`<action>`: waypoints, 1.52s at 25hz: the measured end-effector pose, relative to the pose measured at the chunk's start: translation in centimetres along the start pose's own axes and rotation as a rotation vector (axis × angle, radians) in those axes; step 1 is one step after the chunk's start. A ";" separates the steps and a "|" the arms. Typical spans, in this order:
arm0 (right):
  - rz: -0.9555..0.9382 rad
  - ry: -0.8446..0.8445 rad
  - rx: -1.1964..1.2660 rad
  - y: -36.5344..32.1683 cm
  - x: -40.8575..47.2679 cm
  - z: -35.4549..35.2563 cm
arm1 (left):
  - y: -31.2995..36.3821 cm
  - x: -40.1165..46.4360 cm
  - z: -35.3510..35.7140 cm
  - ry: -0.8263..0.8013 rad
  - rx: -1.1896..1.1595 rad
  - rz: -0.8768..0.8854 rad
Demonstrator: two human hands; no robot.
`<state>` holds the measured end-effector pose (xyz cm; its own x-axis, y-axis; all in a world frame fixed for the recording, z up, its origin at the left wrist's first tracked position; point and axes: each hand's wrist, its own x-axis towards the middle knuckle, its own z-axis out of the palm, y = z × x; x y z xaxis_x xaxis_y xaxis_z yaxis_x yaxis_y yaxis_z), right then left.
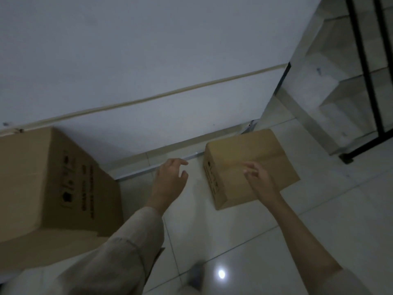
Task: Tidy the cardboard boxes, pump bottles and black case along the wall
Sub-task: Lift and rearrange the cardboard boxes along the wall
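Cardboard boxes are seen on a pale tiled floor (319, 209) at the foot of a white wall (148, 60). The smaller box (240, 160) is set on the floor at the right, closed, with one end close against the base of the wall near the corner and black printing visible on its left side. Over its top the right hand (258, 177) is held, its fingers (249, 167) loosely spread and bent, nothing being gripped; whether the top is actually touched cannot be told. The left hand (170, 176) is held out just to the left of this box, above the bare floor between the two boxes, with fingers (181, 161) apart and relaxed and nothing held in them. A light-coloured sleeve (127, 241) is worn on the left arm, while the right forearm is bare. The larger box (49, 188) is placed well apart at the left, against the wall, with black symbols and text printed on the side turned toward the hands. A thin beige strip (148, 99) is run along the wall above both boxes. At the far right a black frame (361, 60) is seen beside pale surfaces, which are too blurred to be identified. A bright spot of light (221, 274) is reflected in the floor near the lower edge.
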<state>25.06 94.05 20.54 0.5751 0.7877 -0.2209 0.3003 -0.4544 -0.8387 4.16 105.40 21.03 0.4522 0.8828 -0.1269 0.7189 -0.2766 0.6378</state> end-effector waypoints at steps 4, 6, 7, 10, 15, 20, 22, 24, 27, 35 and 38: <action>0.061 0.005 -0.039 5.8 6.5 -3.5 | 1.6 5.4 7.3 -0.003 0.032 -0.070; 0.075 0.040 -0.121 9.3 10.1 -5.4 | 2.5 8.1 11.6 0.004 0.070 -0.122; 0.068 0.062 -0.167 11.3 11.7 -6.2 | 2.6 9.2 14.0 0.000 0.086 -0.141; 0.106 0.119 -0.267 18.4 16.7 -8.2 | 2.2 12.5 22.2 -0.058 0.041 -0.208; 0.236 0.131 -0.409 28.7 23.8 -9.8 | 0.6 15.9 32.5 -0.077 -0.084 -0.326; 0.271 0.041 -0.338 32.5 26.2 -10.1 | -0.7 16.6 35.4 0.069 -0.215 -0.410; 0.269 0.031 -0.206 33.0 26.3 -10.0 | -1.3 16.8 35.5 0.056 -0.280 -0.441; 0.278 0.074 -0.160 32.8 25.8 -10.0 | -1.7 16.6 35.1 0.046 -0.289 -0.435; 0.236 0.075 -0.121 31.3 24.1 -10.2 | -2.0 16.0 33.3 0.046 -0.287 -0.449; 0.156 -0.033 -0.137 18.7 16.3 -14.0 | 3.1 8.4 19.2 0.132 -0.286 -0.459; 0.073 -0.107 -0.114 11.0 12.6 -16.0 | 6.6 4.8 10.4 0.199 -0.317 -0.500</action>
<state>47.77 92.29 16.48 0.5161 0.7879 -0.3360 0.3484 -0.5514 -0.7580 16.55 103.88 16.68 -0.0273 0.9385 -0.3442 0.6127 0.2878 0.7361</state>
